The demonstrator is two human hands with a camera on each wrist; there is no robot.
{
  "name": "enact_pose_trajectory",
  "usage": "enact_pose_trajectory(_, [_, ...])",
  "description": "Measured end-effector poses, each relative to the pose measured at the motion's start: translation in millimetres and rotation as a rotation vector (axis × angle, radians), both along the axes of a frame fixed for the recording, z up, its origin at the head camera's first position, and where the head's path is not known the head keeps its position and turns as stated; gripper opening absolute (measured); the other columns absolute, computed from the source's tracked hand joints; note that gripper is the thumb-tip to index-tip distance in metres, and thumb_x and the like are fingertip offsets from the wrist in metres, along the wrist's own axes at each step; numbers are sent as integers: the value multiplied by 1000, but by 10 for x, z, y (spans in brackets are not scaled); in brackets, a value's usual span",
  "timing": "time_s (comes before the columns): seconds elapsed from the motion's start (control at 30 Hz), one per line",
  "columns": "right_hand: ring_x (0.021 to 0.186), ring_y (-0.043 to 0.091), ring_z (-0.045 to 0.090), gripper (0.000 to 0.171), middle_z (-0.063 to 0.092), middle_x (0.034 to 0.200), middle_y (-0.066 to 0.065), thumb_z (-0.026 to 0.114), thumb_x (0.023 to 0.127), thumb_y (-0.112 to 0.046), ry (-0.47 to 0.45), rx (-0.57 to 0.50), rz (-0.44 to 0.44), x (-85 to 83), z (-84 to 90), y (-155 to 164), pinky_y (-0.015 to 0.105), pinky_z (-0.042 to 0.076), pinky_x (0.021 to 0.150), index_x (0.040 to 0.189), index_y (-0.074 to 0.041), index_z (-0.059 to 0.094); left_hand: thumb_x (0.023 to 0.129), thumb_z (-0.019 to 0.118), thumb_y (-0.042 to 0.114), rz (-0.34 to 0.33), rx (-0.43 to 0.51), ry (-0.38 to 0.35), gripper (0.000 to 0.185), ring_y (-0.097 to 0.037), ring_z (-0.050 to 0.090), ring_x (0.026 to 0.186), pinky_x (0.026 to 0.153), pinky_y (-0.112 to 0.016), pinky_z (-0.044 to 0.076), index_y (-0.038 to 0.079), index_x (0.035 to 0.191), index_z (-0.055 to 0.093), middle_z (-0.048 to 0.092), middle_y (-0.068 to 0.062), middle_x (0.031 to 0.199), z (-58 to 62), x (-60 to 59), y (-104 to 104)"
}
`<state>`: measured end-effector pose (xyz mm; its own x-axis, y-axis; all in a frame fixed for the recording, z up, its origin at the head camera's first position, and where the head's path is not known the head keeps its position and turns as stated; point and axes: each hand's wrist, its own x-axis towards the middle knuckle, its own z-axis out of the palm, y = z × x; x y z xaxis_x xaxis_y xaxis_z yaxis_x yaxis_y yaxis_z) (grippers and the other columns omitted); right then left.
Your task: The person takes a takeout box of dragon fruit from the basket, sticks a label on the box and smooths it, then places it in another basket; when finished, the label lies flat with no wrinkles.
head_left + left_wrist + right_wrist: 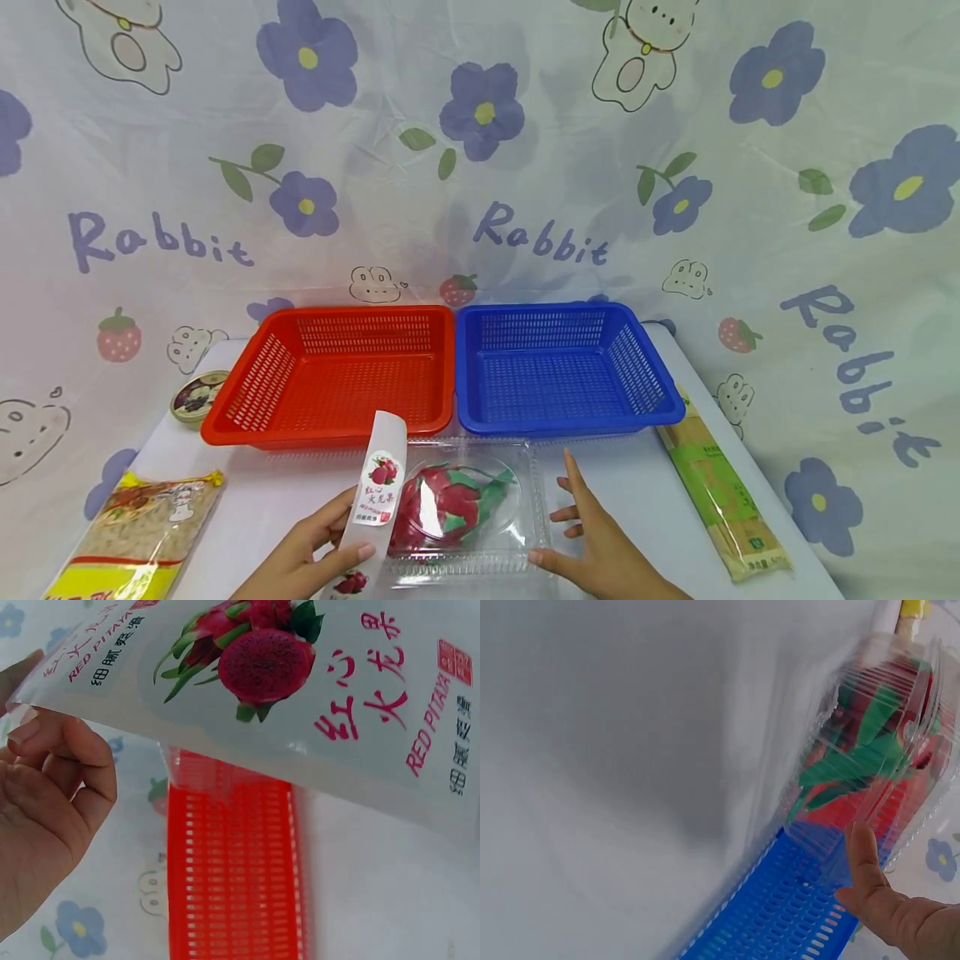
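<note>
A clear plastic clamshell box with a closed lid sits on the table in front of the baskets. Through its lid show red dragon fruit with green leaves. My left hand pinches a white strip of labels, printed with dragon fruit and "RED PITAYA", between thumb and fingers. That strip stands up at the box's left side and covers part of it. On the right side my right hand has its fingers spread, with the thumb tip at the box's lower right edge; whether it touches is hard to tell.
Behind the box stand a red basket and a blue basket, side by side. A packet with a green band lies at right. To the left are a yellow-ended food bag and a round tin. A patterned curtain hangs behind.
</note>
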<state>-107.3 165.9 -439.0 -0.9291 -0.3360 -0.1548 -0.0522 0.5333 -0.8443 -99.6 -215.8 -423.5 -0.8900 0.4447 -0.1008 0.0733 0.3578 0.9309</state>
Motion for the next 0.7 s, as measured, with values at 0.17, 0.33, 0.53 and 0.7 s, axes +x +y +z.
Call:
enact_pose_trajectory(0.17, [115,33,58,119,30,154,28,79,83,-43,34,-4,-19,-23,33,5,40,55,84,159,-28,-12,98,60,15,-17,18,24,66,-7,62,96,79,-24,51,-7,152,27,71,-2,111,17,-7,38])
enact_pose_trajectory(0.33, [117,33,58,119,30,154,27,79,83,-42,48,-7,-28,-36,52,7,39,55,84,159,-30,-12,99,58,15,-33,35,2,66,-8,61,93,76,-24,52,-6,153,26,71,-1,109,33,-6,73])
enact_pose_trajectory(0.53, [120,33,57,118,32,154,22,78,82,-48,51,9,-26,-22,92,-8,39,55,87,158,-34,-12,100,57,15,-67,60,-36,66,-8,60,96,78,-24,52,-8,153,24,70,-4,115,59,10,126])
enact_pose_trajectory(0.7, [121,31,56,118,39,148,17,79,80,-50,67,39,-31,-24,186,-33,39,55,89,158,-38,-10,100,57,13,-109,89,6,63,-8,61,97,78,-23,51,-6,152,27,70,-9,117,95,13,196])
